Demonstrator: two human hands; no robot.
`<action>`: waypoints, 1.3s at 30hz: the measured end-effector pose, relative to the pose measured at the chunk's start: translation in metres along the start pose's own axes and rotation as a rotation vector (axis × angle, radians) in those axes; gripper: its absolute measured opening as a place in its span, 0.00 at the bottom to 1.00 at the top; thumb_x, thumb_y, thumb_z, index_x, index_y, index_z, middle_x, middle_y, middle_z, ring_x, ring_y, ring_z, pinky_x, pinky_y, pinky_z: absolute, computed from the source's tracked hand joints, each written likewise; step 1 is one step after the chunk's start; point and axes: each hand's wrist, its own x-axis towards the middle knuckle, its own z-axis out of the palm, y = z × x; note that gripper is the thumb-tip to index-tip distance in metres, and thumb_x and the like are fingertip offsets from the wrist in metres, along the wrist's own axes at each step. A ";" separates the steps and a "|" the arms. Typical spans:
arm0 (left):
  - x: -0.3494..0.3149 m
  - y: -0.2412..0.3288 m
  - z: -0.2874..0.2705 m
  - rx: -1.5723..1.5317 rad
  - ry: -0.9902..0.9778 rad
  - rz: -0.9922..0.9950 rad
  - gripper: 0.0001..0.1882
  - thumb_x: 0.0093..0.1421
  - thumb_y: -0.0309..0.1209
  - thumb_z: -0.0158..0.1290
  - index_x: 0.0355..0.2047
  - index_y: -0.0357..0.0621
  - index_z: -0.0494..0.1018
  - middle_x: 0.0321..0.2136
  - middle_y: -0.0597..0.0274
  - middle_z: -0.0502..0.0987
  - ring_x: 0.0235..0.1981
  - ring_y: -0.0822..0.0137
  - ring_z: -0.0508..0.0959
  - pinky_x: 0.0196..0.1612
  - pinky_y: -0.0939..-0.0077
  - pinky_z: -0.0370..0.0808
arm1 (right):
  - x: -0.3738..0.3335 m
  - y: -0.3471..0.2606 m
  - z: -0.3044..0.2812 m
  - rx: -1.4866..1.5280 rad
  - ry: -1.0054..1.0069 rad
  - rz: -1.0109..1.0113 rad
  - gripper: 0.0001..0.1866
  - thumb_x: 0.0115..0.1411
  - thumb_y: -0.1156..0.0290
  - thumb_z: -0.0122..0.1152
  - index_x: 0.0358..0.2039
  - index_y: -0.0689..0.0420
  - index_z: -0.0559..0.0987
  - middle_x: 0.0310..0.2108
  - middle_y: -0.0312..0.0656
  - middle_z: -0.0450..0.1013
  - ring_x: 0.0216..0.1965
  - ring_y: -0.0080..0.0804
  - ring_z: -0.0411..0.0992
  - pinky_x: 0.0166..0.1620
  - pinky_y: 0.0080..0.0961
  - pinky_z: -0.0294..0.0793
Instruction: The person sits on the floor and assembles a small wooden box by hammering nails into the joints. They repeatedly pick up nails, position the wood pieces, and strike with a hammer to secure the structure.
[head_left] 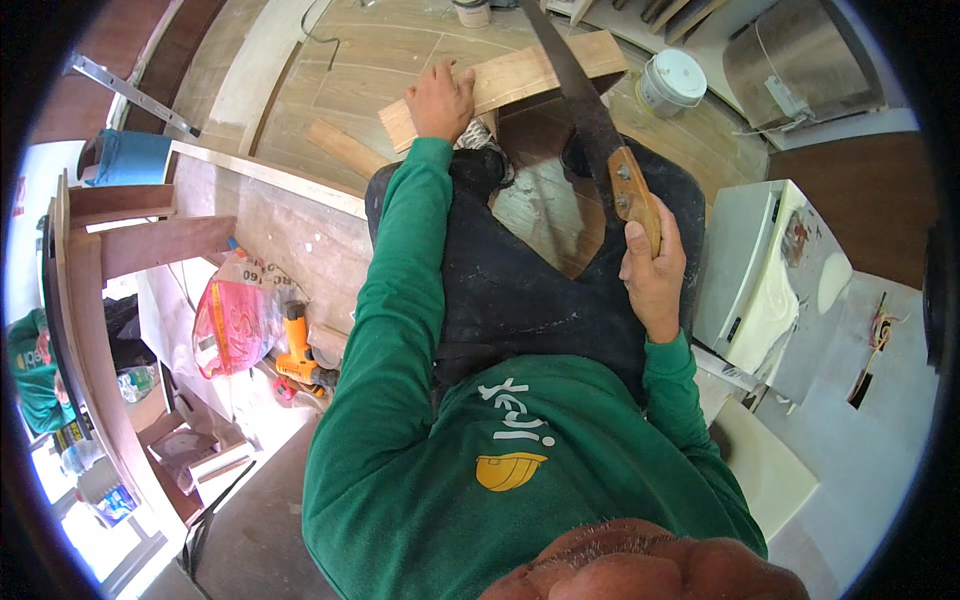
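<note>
My right hand (655, 270) is wrapped round the wooden handle of a handsaw (588, 112), whose dark blade points away from me. The blade passes across the right part of a pale wooden board (510, 78); whether its teeth touch the wood cannot be told. On the board's left part, my left hand (441, 100) presses down with its fingers bent over the far edge. The board lies crosswise beyond my knees, and what supports it is mostly hidden.
A white bucket (671, 82) stands at the far right. Left of me are an orange and black cordless drill (297, 345), a red and white plastic bag (236, 312) and a wooden frame (150, 245). A loose wood strip (345, 149) lies near the board. At right stands a white cabinet (740, 270).
</note>
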 end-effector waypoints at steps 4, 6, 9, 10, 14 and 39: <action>0.000 0.002 -0.003 -0.030 -0.017 0.187 0.34 0.74 0.61 0.52 0.66 0.49 0.74 0.60 0.47 0.78 0.61 0.44 0.77 0.64 0.42 0.67 | 0.000 0.002 0.004 0.044 -0.028 -0.017 0.30 0.78 0.55 0.63 0.72 0.59 0.71 0.39 0.34 0.77 0.24 0.16 0.69 0.26 0.19 0.70; 0.000 0.008 -0.007 -0.028 -0.040 0.237 0.34 0.72 0.61 0.54 0.64 0.47 0.76 0.58 0.49 0.79 0.62 0.45 0.76 0.67 0.42 0.65 | -0.001 0.002 0.004 0.038 -0.025 -0.015 0.30 0.78 0.55 0.63 0.72 0.59 0.71 0.38 0.34 0.77 0.25 0.16 0.69 0.26 0.19 0.71; 0.004 -0.015 -0.001 -0.134 -0.049 0.248 0.33 0.71 0.60 0.55 0.63 0.47 0.77 0.57 0.50 0.80 0.61 0.45 0.77 0.67 0.41 0.66 | -0.003 -0.004 0.008 0.021 -0.053 0.001 0.31 0.78 0.55 0.64 0.72 0.59 0.71 0.37 0.34 0.78 0.25 0.16 0.70 0.27 0.19 0.71; 0.009 -0.019 -0.001 -0.196 -0.053 0.251 0.33 0.71 0.60 0.55 0.63 0.48 0.77 0.58 0.50 0.80 0.60 0.45 0.78 0.66 0.41 0.66 | -0.004 -0.005 0.008 0.009 -0.058 0.002 0.31 0.78 0.55 0.64 0.72 0.59 0.71 0.37 0.34 0.77 0.25 0.15 0.70 0.27 0.19 0.71; 0.014 -0.028 0.000 0.052 -0.083 0.049 0.30 0.72 0.60 0.53 0.63 0.55 0.78 0.57 0.53 0.82 0.58 0.44 0.80 0.66 0.40 0.67 | -0.001 0.007 0.008 -0.114 -0.105 -0.053 0.30 0.77 0.57 0.64 0.71 0.61 0.72 0.45 0.45 0.83 0.39 0.28 0.80 0.46 0.28 0.80; 0.030 -0.032 -0.020 0.064 -0.313 0.162 0.57 0.52 0.75 0.65 0.74 0.56 0.69 0.63 0.47 0.76 0.67 0.43 0.74 0.69 0.34 0.61 | 0.024 0.010 0.044 -0.160 -0.139 -0.162 0.28 0.76 0.59 0.64 0.70 0.61 0.72 0.52 0.59 0.83 0.54 0.50 0.84 0.58 0.39 0.80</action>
